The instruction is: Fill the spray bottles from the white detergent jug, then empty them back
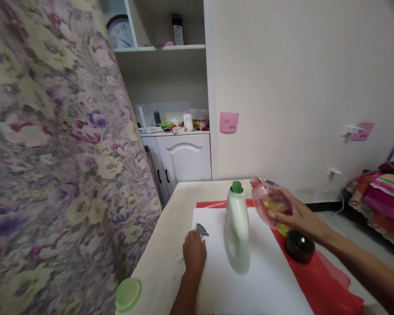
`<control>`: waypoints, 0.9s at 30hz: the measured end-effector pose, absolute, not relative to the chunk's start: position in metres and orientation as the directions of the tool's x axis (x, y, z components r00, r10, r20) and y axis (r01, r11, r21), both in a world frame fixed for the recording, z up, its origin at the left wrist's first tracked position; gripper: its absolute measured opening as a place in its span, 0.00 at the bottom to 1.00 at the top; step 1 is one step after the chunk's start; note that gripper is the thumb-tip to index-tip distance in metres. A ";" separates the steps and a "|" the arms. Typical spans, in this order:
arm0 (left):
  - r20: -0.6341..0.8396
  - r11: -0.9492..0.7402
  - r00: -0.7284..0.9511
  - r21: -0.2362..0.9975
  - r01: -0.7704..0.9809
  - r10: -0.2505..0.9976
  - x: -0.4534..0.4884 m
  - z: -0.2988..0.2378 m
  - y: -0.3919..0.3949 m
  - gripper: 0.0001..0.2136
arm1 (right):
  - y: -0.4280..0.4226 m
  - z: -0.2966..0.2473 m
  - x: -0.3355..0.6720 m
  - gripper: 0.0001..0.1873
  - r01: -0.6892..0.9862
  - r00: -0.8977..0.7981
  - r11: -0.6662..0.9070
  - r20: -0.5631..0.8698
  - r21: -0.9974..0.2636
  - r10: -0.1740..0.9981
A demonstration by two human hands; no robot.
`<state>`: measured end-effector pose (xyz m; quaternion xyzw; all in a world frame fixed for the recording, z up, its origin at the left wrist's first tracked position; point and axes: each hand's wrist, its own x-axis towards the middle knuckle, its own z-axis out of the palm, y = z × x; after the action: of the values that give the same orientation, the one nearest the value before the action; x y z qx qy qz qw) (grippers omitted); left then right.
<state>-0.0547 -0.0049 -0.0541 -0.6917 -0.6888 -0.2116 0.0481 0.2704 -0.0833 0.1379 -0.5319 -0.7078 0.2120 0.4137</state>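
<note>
My right hand (pixel 293 214) is wrapped round a clear pink plastic bottle (pixel 265 203) with yellow liquid in it, tilted with its open neck towards a tall white bottle (pixel 238 232) with a green spout (pixel 237 187). The white bottle stands upright on a white cloth (pixel 249 284). My left hand (pixel 194 253) rests on the cloth's left edge, fingers curled beside a small grey-green object (pixel 202 229) at its fingertips. A dark round lid or jar (pixel 300 246) lies just below my right wrist.
A red cloth (pixel 328 284) lies under the white one on the pale table (pixel 164 258). A green lid (pixel 128 294) sits at the table's near left corner. A flowered curtain (pixel 52 153) hangs at left. White cabinet (pixel 184 157) with clutter stands behind; bedding (pixel 384 197) at right.
</note>
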 end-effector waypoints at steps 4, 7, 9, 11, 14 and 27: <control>0.268 0.019 -0.083 0.233 0.972 0.960 -0.045 -0.049 0.011 0.11 | -0.098 0.063 0.271 0.43 0.112 -0.166 0.269 0.249 -0.957 0.954; 0.206 0.071 -0.136 0.296 0.953 0.969 -0.040 -0.049 0.020 0.09 | -0.103 0.022 0.267 0.45 0.016 -0.207 0.176 0.169 -0.984 0.964; 0.177 0.102 -0.179 0.374 0.922 0.968 -0.039 -0.045 0.023 0.10 | -0.106 0.005 0.265 0.47 -0.034 -0.253 0.152 0.156 -0.988 0.955; 0.155 0.126 -0.225 0.480 0.868 0.962 -0.041 -0.037 0.024 0.10 | -0.107 -0.008 0.264 0.47 -0.055 -0.300 0.147 0.157 -0.988 0.941; 0.121 0.137 -0.293 0.677 0.723 0.948 -0.048 -0.019 0.020 0.06 | -0.113 -0.022 0.265 0.45 -0.073 -0.363 0.131 0.149 -0.989 0.920; -0.017 -0.115 -0.186 0.733 -0.670 0.982 -0.001 0.043 -0.094 0.13 | -0.151 -0.024 0.256 0.42 0.046 -0.386 0.049 0.027 -0.998 0.922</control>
<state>-0.0012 -0.0944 0.0429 -0.2493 -0.3130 -0.7037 -0.5872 0.2561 -0.1512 -0.0242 -0.3958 -0.6115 0.5647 0.3880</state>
